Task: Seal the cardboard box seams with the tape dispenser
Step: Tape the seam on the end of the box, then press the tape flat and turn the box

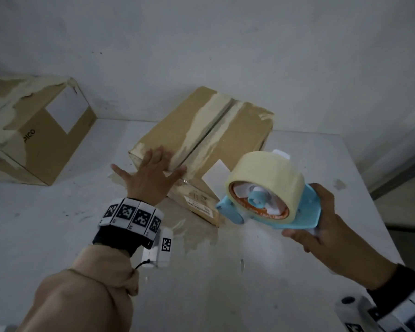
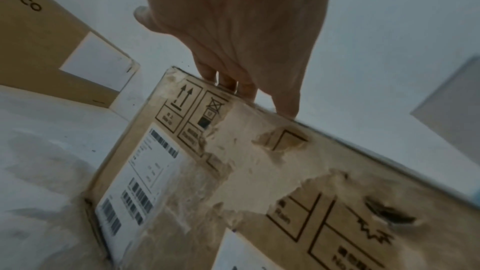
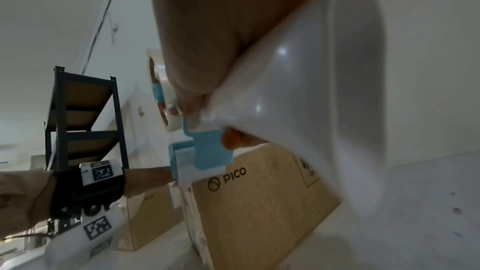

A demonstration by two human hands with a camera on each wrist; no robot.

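Note:
A brown cardboard box lies on the white table, its top seam running away from me with torn paper strips along it. My left hand rests flat with spread fingers on the box's near top edge; the left wrist view shows the fingertips over that edge of the box. My right hand grips the white handle of a light blue tape dispenser carrying a roll of beige tape, held in the air just right of the box. In the right wrist view the dispenser hangs before the box.
A second, larger cardboard box marked PICO stands at the back left of the table, against the white wall. A dark metal shelf rack stands beyond the table. The table's right edge drops off near my right hand.

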